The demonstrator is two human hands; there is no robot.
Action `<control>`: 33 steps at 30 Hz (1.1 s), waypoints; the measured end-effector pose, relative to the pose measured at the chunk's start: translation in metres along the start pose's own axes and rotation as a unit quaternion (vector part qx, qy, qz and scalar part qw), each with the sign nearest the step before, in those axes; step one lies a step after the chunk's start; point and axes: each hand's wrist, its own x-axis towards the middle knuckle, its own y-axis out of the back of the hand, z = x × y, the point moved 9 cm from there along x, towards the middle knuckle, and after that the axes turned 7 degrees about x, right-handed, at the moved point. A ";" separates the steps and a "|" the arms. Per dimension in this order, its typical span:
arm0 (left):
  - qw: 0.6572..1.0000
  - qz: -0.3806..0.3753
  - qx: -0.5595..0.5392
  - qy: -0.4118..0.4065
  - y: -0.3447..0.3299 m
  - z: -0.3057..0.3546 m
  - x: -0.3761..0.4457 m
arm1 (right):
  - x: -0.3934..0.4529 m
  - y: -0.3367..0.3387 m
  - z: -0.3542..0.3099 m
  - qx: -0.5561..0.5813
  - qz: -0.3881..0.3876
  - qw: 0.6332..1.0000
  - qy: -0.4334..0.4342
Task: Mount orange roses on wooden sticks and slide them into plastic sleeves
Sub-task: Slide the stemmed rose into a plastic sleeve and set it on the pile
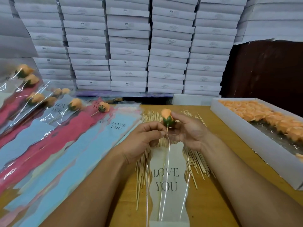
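Orange rose [166, 116] gripped at its green base by right hand [188, 130]; sleeve [168, 181] mouth pinched by left hand [144, 136].

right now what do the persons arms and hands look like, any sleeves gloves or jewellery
Both forearms are bare up to the frame's lower edge: no sleeves show. The left hand and right hand wear no gloves, and no rings, watch or bracelets are visible on the fingers or wrists.

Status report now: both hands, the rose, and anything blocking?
Left hand pinches stick at sleeve mouth. Right hand holds rose. Rose above sleeve, not yet in. Nothing blocking.
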 end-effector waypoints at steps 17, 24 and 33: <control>0.989 0.130 0.067 -0.018 0.022 0.004 0.000 | -0.012 -0.017 -0.001 -0.223 -0.023 0.974 0.029; 0.982 0.150 0.112 -0.026 0.021 0.006 0.000 | -0.017 -0.032 0.007 -0.236 -0.118 0.964 0.019; 0.979 0.146 0.135 -0.043 0.018 0.010 0.002 | -0.020 -0.033 0.021 -0.241 -0.179 0.953 -0.038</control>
